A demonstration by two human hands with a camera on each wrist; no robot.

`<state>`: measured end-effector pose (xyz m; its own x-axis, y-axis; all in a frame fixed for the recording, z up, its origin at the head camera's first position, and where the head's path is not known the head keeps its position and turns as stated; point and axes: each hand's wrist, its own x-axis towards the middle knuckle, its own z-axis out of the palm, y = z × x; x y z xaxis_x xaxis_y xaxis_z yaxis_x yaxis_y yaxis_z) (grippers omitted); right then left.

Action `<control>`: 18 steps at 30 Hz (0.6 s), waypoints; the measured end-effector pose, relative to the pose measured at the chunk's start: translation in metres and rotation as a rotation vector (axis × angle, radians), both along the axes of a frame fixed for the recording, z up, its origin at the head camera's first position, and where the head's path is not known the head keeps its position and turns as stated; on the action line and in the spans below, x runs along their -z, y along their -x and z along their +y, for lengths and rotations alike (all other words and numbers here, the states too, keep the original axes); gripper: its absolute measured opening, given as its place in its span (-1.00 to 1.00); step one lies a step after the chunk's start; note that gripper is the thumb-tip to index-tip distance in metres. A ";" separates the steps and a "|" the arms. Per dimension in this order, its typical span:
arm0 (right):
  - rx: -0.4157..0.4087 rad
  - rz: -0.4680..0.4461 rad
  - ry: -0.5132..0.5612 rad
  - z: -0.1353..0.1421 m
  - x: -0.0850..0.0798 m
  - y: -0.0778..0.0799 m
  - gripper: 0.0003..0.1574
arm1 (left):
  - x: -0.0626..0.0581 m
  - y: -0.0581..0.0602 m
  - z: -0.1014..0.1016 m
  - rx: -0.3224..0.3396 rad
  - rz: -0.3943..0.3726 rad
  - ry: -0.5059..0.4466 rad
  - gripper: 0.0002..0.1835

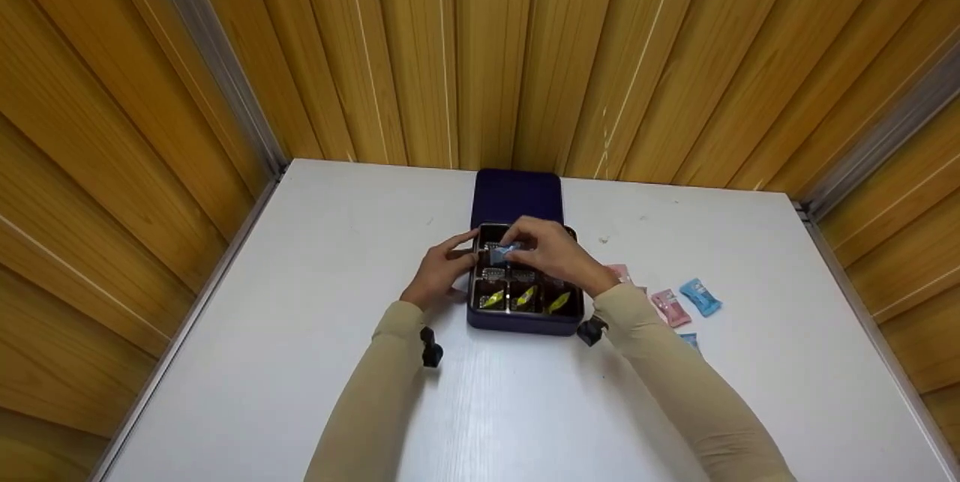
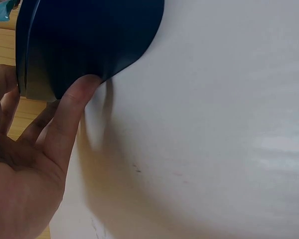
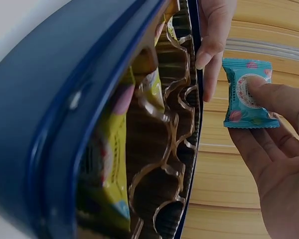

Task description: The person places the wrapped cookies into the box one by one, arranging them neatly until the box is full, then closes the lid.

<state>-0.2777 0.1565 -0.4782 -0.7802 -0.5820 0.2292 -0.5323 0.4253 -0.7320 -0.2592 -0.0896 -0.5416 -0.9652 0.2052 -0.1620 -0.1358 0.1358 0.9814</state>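
Observation:
My right hand [image 1: 555, 248] pinches a blue wrapped candy [image 3: 246, 92] between thumb and fingers, above the middle row of a dark blue tin [image 1: 525, 323]. Inside the tin is a brown divided insert [image 3: 152, 137]. Yellow wrapped candies [image 1: 526, 296] stand in the compartments of its near row. On the tin's left side, my left hand [image 1: 439, 272] rests with its fingers mostly straight. In the left wrist view its thumb [image 2: 77, 94] presses the outer wall and another finger lies at the rim.
The tin's dark blue lid [image 1: 517, 196] lies behind it, toward the wooden wall [image 1: 495, 55]. Right of the tin, on the white table [image 1: 352, 242], are a pink candy [image 1: 670, 308], a blue candy [image 1: 701, 297] and others partly covered by my right arm.

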 end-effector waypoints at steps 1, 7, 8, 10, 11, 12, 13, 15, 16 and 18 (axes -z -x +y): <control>-0.001 0.001 -0.003 -0.001 0.000 0.001 -0.80 | 0.000 0.000 0.000 -0.001 -0.004 -0.004 -0.38; -0.019 -0.027 0.000 -0.010 0.005 0.003 -0.77 | -0.001 0.000 0.001 -0.013 -0.016 -0.001 -0.38; -0.023 -0.029 0.000 -0.011 0.006 0.004 -0.77 | -0.001 0.000 0.001 -0.014 -0.016 0.004 -0.39; -0.032 -0.027 -0.005 -0.014 0.008 0.004 -0.77 | -0.001 0.000 0.002 -0.014 -0.013 0.012 -0.39; -0.038 -0.026 -0.009 -0.015 0.009 0.004 -0.77 | -0.001 0.000 0.002 -0.014 -0.013 0.016 -0.39; -0.044 -0.025 -0.013 -0.016 0.010 0.004 -0.77 | 0.000 0.000 0.001 -0.013 -0.012 0.018 -0.38; -0.047 -0.026 -0.015 -0.016 0.011 0.004 -0.78 | 0.000 0.000 0.001 -0.012 -0.010 0.018 -0.38; -0.052 -0.029 -0.027 -0.018 0.012 0.004 -0.78 | 0.000 0.000 0.001 -0.004 0.001 0.018 -0.38; -0.054 -0.029 -0.031 -0.019 0.013 0.004 -0.78 | 0.000 0.000 0.000 0.000 0.004 0.016 -0.38; -0.060 -0.025 -0.045 -0.020 0.013 0.005 -0.78 | 0.000 0.000 0.000 0.006 0.005 0.013 -0.37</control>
<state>-0.2829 0.1367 -0.4915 -0.7484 -0.6375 0.1830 -0.5401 0.4257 -0.7260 -0.2596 -0.0897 -0.5416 -0.9649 0.2086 -0.1594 -0.1298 0.1489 0.9803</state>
